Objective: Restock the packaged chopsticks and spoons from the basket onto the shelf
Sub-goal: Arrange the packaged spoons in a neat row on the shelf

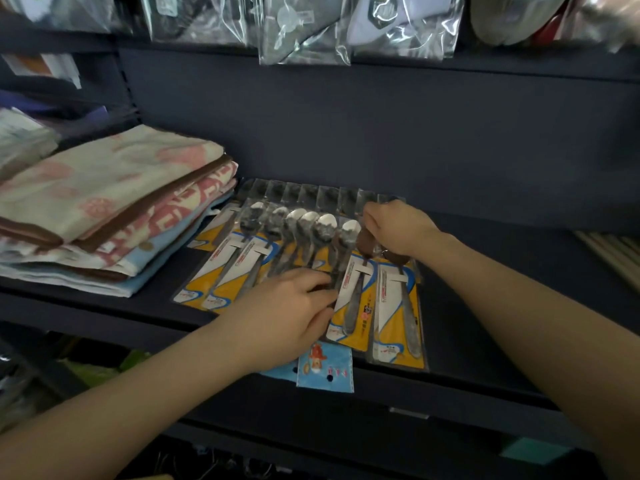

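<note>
Spoon packs (277, 251) are fanned out in an overlapping row across the dark shelf (485, 306), each spoon sealed in clear plastic against a yellow, white and blue card, bowls toward the back panel and handles toward the front edge. The left hand (287, 317) lies over the lower ends of the middle packs, fingers bent and the tips pressing on a card near the row's centre. The right hand (398, 230) is up at the far end of the row, fingers curled down and pinching the top of the rightmost packs, beside two brown-bowled spoons (367, 242). Under the left wrist, a small blue packet (325, 368) with an orange cartoon figure pokes out over the shelf lip. To the left on the same board sits a stack of folded towels (104, 206), pink-and-cream patterns with brown trim, just beside the spoon row. Overhead, clear plastic bags (304, 29) hang from the shelf above, contents too blurred to name. Dark blue backing runs behind everything, and the lighting is dim. A lower shelf shows beneath, cluttered and hard to read. No basket in view.
</note>
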Available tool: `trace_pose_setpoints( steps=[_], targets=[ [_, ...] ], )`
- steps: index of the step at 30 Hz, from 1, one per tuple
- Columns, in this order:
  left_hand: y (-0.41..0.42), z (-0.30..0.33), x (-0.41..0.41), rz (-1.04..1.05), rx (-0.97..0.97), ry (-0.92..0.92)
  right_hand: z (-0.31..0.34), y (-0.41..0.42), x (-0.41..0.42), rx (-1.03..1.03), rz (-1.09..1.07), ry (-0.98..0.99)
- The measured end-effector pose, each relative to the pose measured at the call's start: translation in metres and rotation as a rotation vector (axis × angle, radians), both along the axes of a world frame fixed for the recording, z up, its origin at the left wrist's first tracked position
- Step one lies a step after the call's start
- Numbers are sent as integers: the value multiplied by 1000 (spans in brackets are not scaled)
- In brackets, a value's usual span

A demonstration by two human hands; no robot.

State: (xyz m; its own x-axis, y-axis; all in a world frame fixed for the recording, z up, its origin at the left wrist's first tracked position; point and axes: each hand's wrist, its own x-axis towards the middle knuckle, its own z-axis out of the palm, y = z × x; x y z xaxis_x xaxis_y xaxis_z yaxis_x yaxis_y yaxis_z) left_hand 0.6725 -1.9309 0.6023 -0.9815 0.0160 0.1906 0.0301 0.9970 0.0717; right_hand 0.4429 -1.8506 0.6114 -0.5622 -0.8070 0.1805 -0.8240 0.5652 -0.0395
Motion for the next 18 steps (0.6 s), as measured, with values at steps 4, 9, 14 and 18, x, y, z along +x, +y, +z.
trace_pose_setpoints(
  steps=[4,9,14,18],
  targets=[
    [9,6,-5,-16,30,-26,-12,1,6,-90,-70,57],
    [-9,23,0,-16,128,-286,0,31,11,-369,-117,0],
    [-18,19,10,-38,64,-487,-15,76,48,-170,-49,-275],
    [-9,15,23,-76,8,-336,-21,79,67,16,-33,-297]
  ],
)
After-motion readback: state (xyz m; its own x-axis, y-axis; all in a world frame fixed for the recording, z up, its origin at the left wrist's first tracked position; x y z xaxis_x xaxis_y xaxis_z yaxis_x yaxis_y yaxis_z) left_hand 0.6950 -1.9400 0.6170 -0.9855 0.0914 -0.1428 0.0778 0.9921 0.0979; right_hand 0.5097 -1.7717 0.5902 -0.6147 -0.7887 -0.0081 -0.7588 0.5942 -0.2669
